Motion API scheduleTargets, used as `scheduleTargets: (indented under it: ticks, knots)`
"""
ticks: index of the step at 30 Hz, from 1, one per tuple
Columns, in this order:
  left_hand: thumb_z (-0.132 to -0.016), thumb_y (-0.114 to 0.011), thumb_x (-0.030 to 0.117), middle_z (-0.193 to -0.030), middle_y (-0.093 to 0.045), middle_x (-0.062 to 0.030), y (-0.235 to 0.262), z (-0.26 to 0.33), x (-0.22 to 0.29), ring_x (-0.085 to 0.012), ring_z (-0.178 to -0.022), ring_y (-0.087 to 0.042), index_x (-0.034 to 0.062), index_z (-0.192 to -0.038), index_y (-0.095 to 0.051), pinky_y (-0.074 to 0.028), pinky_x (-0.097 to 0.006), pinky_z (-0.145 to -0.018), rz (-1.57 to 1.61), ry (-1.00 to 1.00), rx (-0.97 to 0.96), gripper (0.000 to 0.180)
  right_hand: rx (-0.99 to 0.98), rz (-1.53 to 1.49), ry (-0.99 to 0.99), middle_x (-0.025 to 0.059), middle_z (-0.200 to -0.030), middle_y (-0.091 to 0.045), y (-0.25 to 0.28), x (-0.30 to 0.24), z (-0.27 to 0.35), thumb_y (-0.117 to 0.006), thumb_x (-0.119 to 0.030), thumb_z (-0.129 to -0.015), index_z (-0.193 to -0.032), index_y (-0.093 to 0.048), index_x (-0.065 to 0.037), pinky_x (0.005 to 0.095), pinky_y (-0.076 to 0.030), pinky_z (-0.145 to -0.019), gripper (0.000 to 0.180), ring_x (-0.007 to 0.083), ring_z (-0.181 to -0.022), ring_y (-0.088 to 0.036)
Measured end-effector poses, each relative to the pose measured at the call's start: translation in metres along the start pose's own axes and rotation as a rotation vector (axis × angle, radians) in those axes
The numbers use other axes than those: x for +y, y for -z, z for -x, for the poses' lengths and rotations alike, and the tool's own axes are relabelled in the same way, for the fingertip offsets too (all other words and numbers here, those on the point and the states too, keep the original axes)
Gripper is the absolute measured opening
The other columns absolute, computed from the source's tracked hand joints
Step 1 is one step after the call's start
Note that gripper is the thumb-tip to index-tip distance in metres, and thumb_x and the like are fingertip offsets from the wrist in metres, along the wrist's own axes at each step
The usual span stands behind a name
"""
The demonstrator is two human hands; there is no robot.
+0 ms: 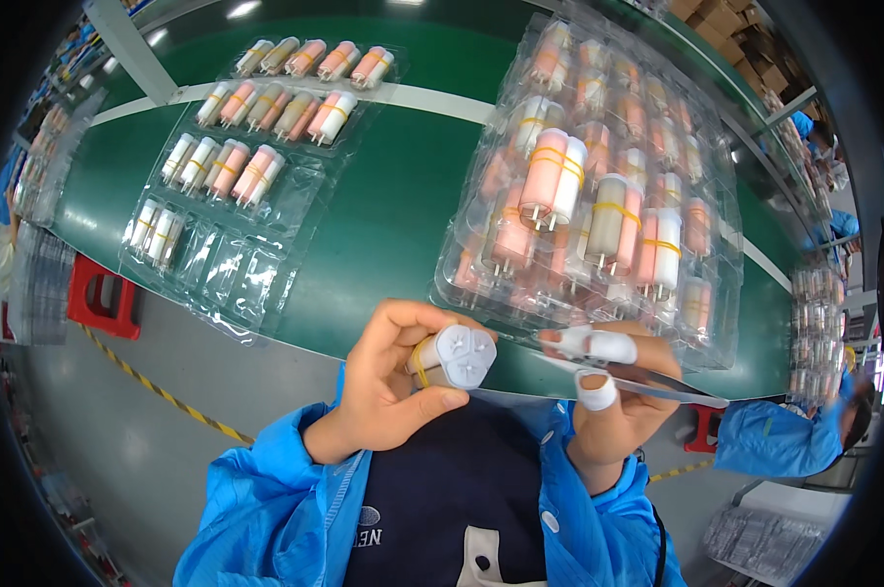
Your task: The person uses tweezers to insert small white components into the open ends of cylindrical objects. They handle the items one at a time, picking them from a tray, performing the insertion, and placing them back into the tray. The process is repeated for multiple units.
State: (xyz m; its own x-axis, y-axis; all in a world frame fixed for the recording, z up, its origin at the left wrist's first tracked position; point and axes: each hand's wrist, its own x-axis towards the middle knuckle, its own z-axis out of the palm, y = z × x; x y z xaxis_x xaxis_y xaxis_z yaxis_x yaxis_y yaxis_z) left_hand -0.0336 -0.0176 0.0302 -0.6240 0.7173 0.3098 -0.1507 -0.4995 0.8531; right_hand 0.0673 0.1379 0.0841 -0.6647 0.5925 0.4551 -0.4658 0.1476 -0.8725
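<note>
My left hand (378, 396) is closed around a bundle of three capped cylinders (464, 357). A yellow rubber band rings the bundle, and its pale grey end caps face up toward me. My right hand (613, 411), with white wraps on its fingers, grips metal tweezers (657, 383). Their tips point left, apart from the bundle. Beyond this hand rises a stack of clear plastic trays (452, 284) filled with pink, white and grey banded bundles. On the left lies a clear tray (232, 303) with rows of similar bundles; its near pockets hold none.
The trays rest on a green work table (393, 186) with a white stripe. A red stool (105, 298) stands on the floor at left. Another person in a blue sleeve (770, 440) is at right, near more stacked trays (817, 323). A metal post (134, 49) rises at far left.
</note>
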Motion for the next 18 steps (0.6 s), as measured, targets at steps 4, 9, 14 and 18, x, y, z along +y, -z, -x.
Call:
scheduleTargets:
  ticks: [4,9,14,18]
  knots:
    - [-0.083,-0.073,0.024,-0.113,-0.058,-0.0265,-0.010,-0.002,0.003,-0.0250,-0.097,-0.063,0.0011,-0.121,-0.038,-0.052,-0.036,-0.082,0.044,0.091,0.129,0.056,-0.079,-0.003,-0.063,0.0212,-0.093,-0.067,0.006,0.002,0.006,-0.072,0.003,-0.074,-0.097,-0.063,0.005,0.0326,-0.056,-0.075,0.024,0.0251,-0.085,-0.068]
    - [-0.083,-0.073,0.028,-0.113,-0.059,-0.0264,-0.012,-0.001,0.008,-0.0257,-0.100,-0.062,0.0011,-0.123,-0.037,-0.053,-0.035,-0.082,0.078,0.166,0.144,0.060,-0.148,-0.048,-0.100,0.0205,-0.093,-0.067,0.008,0.007,0.012,-0.074,0.004,-0.072,-0.097,-0.064,0.006,0.0310,-0.055,-0.072,0.026,0.0222,-0.082,-0.067]
    - [-0.082,-0.072,0.015,-0.115,-0.058,-0.0249,-0.013,0.002,0.008,-0.0254,-0.103,-0.062,-0.0002,-0.123,-0.038,-0.052,-0.034,-0.084,0.029,0.132,0.126,0.056,-0.164,-0.070,-0.100,0.0199,-0.091,-0.068,0.008,0.009,0.014,-0.074,0.004,-0.072,-0.097,-0.065,0.006,0.0298,-0.054,-0.071,0.027,0.0210,-0.081,-0.067]
    - [-0.075,-0.075,-0.001,-0.113,-0.060,-0.0214,-0.012,-0.001,-0.002,-0.0247,-0.104,-0.061,-0.0015,-0.120,-0.046,-0.051,-0.032,-0.085,-0.344,-0.169,0.045,0.053,-0.157,-0.057,-0.075,0.0197,-0.092,-0.068,0.010,0.009,0.015,-0.075,0.003,-0.072,-0.097,-0.065,0.006,0.0294,-0.054,-0.070,0.027,0.0210,-0.081,-0.067]
